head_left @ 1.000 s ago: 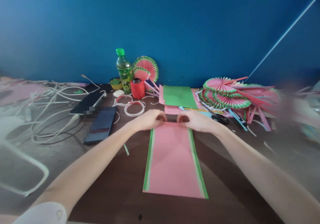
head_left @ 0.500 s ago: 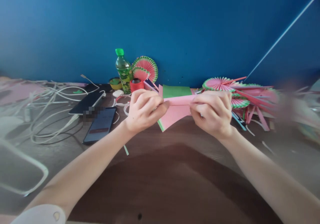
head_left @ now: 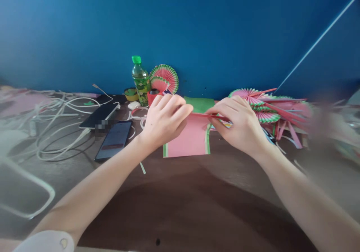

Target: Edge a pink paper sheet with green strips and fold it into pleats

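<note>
Between my hands is a pink sheet of paper (head_left: 185,141) with green and white side borders, its lower part hanging toward me over the brown table. My left hand (head_left: 168,119) is closed on the sheet's upper left edge, the fingertips partly hidden behind the knuckles. At the upper right edge, my right hand (head_left: 237,122) pinches a narrow folded strip between thumb and forefinger. Behind the fold lies a green piece of paper (head_left: 199,104).
Finished pleated fans (head_left: 165,77) lean on the blue wall beside a green-capped bottle (head_left: 140,81) and a red tape roll (head_left: 152,97). More fans (head_left: 267,115) are heaped at right. A phone (head_left: 114,141), a black tablet-like device (head_left: 98,116) and tangled white cables (head_left: 50,135) lie left.
The pink sheet has turned so its folded edge shows thin and its lower flap hangs flatter and wider toward me. My right-hand fingers have shifted from a fist-like grip to a straighter pinch.
</note>
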Demonstrator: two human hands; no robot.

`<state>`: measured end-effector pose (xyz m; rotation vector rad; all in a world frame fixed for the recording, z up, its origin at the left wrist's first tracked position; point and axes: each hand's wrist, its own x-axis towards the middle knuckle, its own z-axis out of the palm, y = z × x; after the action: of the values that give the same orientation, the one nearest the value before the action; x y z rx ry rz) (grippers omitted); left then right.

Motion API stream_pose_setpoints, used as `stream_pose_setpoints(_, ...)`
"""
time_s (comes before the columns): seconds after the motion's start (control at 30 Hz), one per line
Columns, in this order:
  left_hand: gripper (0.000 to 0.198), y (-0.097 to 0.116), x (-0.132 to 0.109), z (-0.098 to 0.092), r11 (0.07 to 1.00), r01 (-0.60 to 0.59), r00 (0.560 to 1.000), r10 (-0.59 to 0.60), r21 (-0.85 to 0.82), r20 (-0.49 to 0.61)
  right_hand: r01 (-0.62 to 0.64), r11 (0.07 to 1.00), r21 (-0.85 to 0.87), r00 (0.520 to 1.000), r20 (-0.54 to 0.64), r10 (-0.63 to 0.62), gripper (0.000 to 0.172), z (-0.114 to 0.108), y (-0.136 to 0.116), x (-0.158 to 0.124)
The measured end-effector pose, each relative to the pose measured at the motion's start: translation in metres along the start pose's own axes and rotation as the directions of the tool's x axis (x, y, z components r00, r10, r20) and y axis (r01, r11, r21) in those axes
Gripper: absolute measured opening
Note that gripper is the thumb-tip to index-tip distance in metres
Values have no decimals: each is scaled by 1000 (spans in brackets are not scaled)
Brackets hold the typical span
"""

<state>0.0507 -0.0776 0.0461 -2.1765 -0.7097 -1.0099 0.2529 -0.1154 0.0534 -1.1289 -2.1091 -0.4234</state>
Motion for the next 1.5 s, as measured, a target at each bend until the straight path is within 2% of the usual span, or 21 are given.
stream_pose_setpoints(0.07, 17, -1, 3, 0, 999, 32, 999, -31, -23, 39, -110, 989, 94, 993, 52, 106, 12, -2, 6, 2)
stream_pose_setpoints(0.17, 16, -2, 7, -3, 991, 120, 990, -114, -65, 83, -285, 936, 205, 956, 126, 263, 14, -2, 14, 1)
stream_pose_setpoints(0.23, 13, -3, 7, -4, 973, 193, 977, -180, -125, 111, -329, 903, 275, 943, 140, 301, 14, 0, 17, -1)
stream_pose_setpoints(0.33, 9, -4, 6, -3, 929, 253, 967, -231, -270, 111, -284, 902, 326, 958, 71, 276, 13, 2, 17, -2)
stream_pose_setpoints(0.4, 10, -6, 6, -1, 914, 227, 973, -225, -335, 46, -202, 939, 280, 976, -25, 217, 14, 1, 16, -1)
stream_pose_setpoints(0.5, 12, -9, 5, 0, 922, 170, 980, -196, -348, -41, -67, 985, 157, 987, -134, 89, 17, -3, 15, 0)
stream_pose_setpoints(0.57, 12, -10, 5, 0, 927, 176, 982, -187, -332, -2, -30, 996, 87, 992, -118, 40, 18, -5, 16, 1)
stream_pose_setpoints(0.63, 10, -10, 6, -1, 925, 226, 971, -188, -305, 149, -60, 998, 23, 998, 20, 59, 16, -8, 18, 0)
stream_pose_setpoints(0.67, 9, -9, 6, -3, 924, 258, 948, -185, -283, 258, -87, 996, -13, 987, 133, 88, 15, -8, 19, 0)
stream_pose_setpoints(0.7, 7, -8, 5, -4, 922, 290, 907, -179, -257, 380, -114, 992, -51, 958, 259, 123, 14, -8, 20, 0)
stream_pose_setpoints(0.77, 5, -6, 4, -5, 913, 342, 772, -139, -221, 620, -139, 984, -108, 857, 484, 175, 12, -7, 20, -2)
stream_pose_setpoints(0.83, 4, -4, 0, -3, 894, 382, 611, -52, -236, 790, -136, 988, -80, 754, 638, 155, 9, -2, 19, -4)
stream_pose_setpoints(0.9, 9, -3, -7, 3, 861, 422, 488, 47, -283, 872, -164, 986, 28, 646, 758, 86, 6, 6, 21, -6)
stream_pose_setpoints(1.0, 15, -4, -17, 17, 790, 506, 373, 160, -345, 914, -307, 936, 174, 456, 890, -16, 8, 22, 26, -11)
stream_pose_setpoints(1.07, 18, -7, -22, 26, 728, 576, 307, 228, -371, 924, -402, 890, 215, 365, 929, -60, 10, 32, 32, -13)
stream_pose_setpoints(1.13, 19, -11, -25, 34, 677, 623, 273, 281, -392, 920, -463, 848, 257, 322, 940, -109, 13, 39, 38, -15)
stream_pose_setpoints(1.3, 16, -19, -26, 43, 578, 715, 220, 347, -393, 912, -540, 778, 321, 304, 936, -176, 23, 47, 51, -18)
stream_pose_setpoints(1.5, 13, -22, -28, 45, 534, 749, 214, 366, -392, 906, -587, 748, 309, 291, 943, -162, 31, 49, 56, -20)
